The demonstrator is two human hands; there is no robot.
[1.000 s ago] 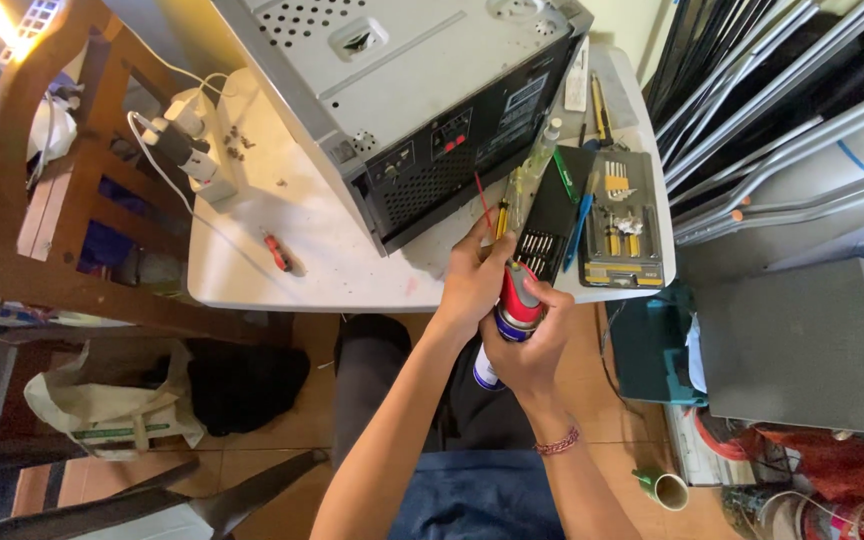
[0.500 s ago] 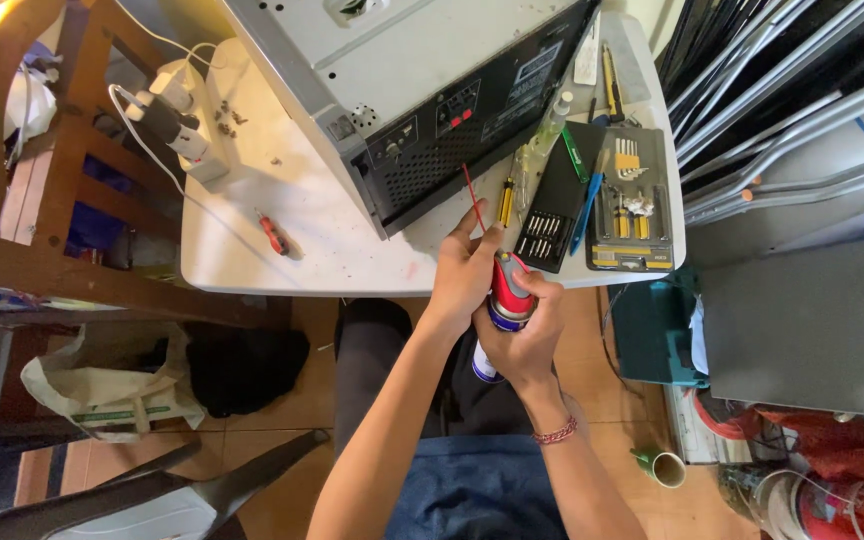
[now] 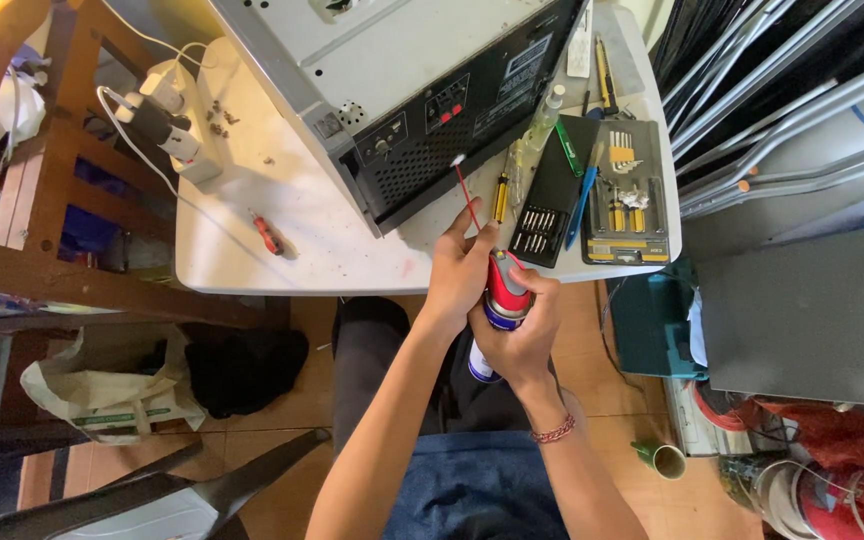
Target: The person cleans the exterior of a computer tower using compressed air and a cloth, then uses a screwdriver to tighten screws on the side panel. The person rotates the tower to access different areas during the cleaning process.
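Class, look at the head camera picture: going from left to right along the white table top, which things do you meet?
White power strip → small red tool → grey metal equipment case → yellow-handled screwdriver → black bit case → open tool tray with yellow-handled pieces.

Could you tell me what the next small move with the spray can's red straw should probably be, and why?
Probably steady the straw against the vented black panel. The right hand grips the spray can, the left hand holds near its red cap, and the straw's tip sits just at the panel.
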